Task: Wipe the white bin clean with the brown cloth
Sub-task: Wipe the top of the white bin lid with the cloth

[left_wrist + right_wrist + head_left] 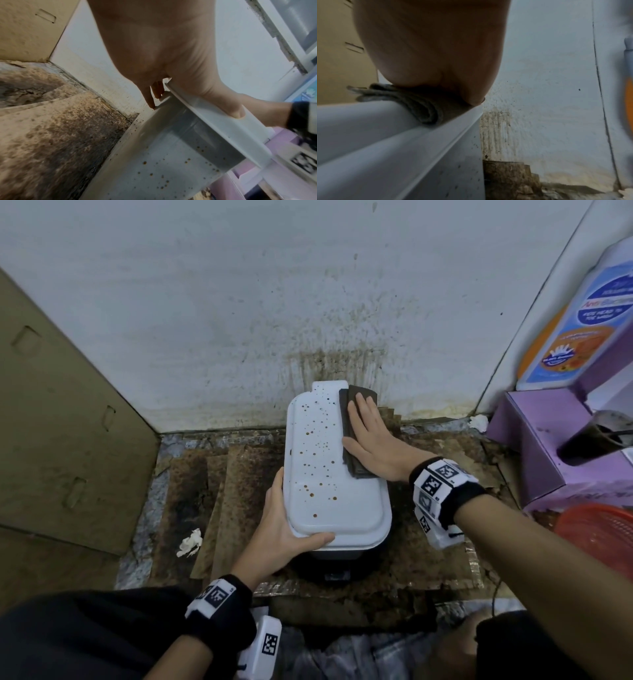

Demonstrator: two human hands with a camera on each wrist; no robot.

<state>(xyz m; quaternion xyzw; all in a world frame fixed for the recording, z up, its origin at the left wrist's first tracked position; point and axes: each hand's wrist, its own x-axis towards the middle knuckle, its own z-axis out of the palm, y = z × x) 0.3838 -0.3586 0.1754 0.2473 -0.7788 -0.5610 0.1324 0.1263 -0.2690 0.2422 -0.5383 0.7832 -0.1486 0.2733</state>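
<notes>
On the bin's lid, your right hand (pixel 373 440) lies flat with straight fingers, pressing the folded brown cloth (pixel 352 433) along the lid's right edge, while your left hand (pixel 287 525) curls round its near-left corner. The white bin (pixel 329 491) stands on stained cardboard (pixel 239 491) against the wall, long axis running away from you. The brown specks lie left of the cloth, so I judge the next stroke goes leftward.

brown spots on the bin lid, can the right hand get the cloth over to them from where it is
Probably yes. The right hand presses the brown cloth flat on the lid's right side, and the spots lie just to its left on the same open surface. The left hand grips the lid's near left corner, mostly clear of them.
</notes>
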